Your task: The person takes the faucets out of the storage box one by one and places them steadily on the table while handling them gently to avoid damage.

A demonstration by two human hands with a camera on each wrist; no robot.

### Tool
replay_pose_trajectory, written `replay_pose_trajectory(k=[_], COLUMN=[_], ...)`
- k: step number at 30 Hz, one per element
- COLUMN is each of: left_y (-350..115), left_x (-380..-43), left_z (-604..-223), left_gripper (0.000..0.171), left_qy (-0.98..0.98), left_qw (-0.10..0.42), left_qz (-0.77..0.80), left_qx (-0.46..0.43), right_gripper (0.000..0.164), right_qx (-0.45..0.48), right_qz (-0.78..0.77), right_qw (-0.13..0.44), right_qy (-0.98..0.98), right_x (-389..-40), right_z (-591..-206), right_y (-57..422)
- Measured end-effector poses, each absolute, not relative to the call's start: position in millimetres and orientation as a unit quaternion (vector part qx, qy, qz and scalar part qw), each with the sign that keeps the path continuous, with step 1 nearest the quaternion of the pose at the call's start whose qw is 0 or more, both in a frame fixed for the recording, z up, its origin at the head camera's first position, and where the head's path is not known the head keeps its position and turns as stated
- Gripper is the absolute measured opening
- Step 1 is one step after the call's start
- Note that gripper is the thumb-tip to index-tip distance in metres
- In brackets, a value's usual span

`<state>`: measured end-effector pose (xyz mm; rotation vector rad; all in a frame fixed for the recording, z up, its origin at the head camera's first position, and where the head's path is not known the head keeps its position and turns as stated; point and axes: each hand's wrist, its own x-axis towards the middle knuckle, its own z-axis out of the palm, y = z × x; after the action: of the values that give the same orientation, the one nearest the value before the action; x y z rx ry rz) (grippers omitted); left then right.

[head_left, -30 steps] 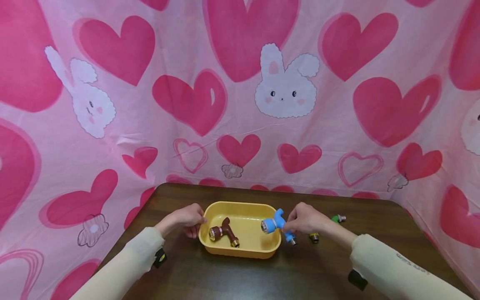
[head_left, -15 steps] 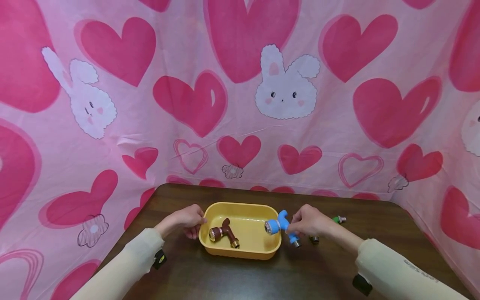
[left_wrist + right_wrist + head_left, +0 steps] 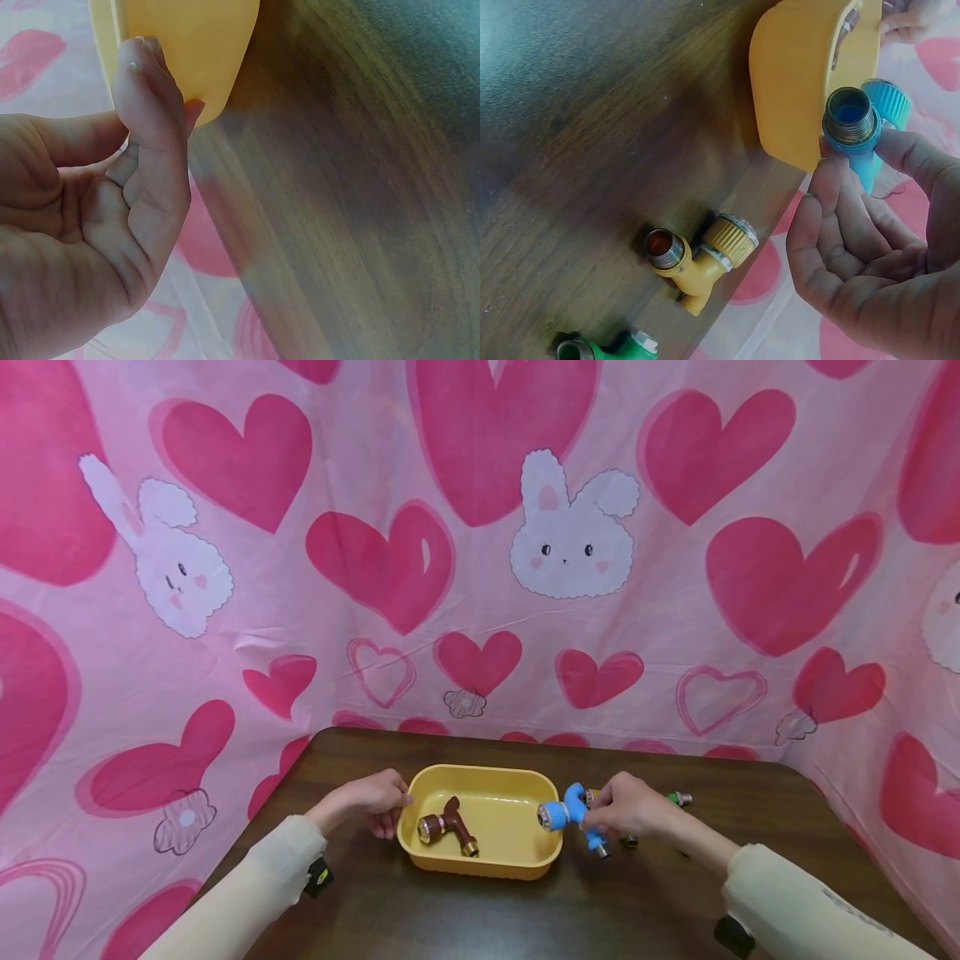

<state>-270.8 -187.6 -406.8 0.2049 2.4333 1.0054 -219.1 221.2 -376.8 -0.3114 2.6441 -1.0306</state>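
Observation:
My left hand (image 3: 378, 802) pinches the left rim of a yellow plastic tray (image 3: 480, 864); in the left wrist view its thumb and fingers meet at the tray wall (image 3: 195, 52). Inside the tray, towards the left, lies a dark brown tap (image 3: 450, 827) with a brass-coloured threaded end. My right hand (image 3: 626, 806) holds a blue tap (image 3: 576, 810) between thumb and fingers, its knob overlapping the tray's right rim. From the right wrist, the blue tap's open threaded end (image 3: 849, 116) faces the camera.
A yellow tap (image 3: 705, 266) lies on the dark wooden table (image 3: 420, 918) to the right of the tray, partly behind my right hand in the head view. Farther right is a green tap (image 3: 681, 798). A pink heart-patterned cloth (image 3: 480, 610) hangs behind the table.
My right hand has moved a little to the right with the blue tap, drawing it from over the tray to its right rim. My left hand and the brown tap stay put.

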Motion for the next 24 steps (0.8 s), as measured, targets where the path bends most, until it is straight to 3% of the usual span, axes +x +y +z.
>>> replay_pose_trajectory(k=[24], left_y=[-189], left_x=[-272], left_z=[-407], left_gripper=[0.029], left_qy=[0.897], left_qw=[0.250], left_qz=[0.355], left_qx=[0.085], right_gripper=[0.032], right_qx=[-0.116], right_qz=[-0.363], right_qw=[0.128], right_qy=[0.916], right_x=[-204], right_z=[-387], right_y=[244])
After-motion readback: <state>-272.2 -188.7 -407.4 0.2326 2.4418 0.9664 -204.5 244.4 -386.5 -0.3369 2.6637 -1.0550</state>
